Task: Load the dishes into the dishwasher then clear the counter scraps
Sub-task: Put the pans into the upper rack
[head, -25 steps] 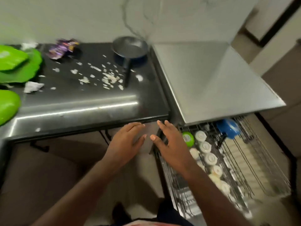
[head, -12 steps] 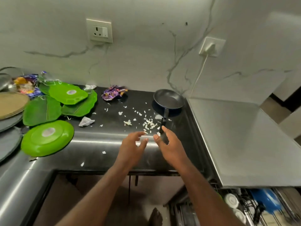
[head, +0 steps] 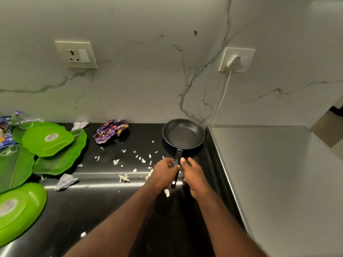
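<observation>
A pale wall (head: 139, 80) with grey veins backs a glossy black desk (head: 104, 210). On the wall well left of the pan (head: 183, 135) sits a socket (head: 76, 54). Up and right of the pan, a plug (head: 234, 62) drops a white cord (head: 221, 101) down behind a brushed steel top (head: 278, 173), which abuts the desk just right of the pan.

The pan is round, dark and matte. It stands flat at the back of the desk, its straight black handle (head: 177, 158) pointing toward the person. White scraps (head: 116, 161) are strewn left of the handle, some right beside the left hand (head: 164, 173). Farther left of the pan lie a crumpled purple wrapper (head: 110, 130), a wad of paper (head: 65, 180) and shiny green plates (head: 46, 140) (some leaf-shaped, overlapping).

The left hand is at the handle's left side, its fingers (head: 167, 162) curled and the thumb laid against the handle; whether it truly clasps the handle I cannot tell. The right hand (head: 194, 175) lies just right of the handle, its fingers loosely extended, grasping nothing.
</observation>
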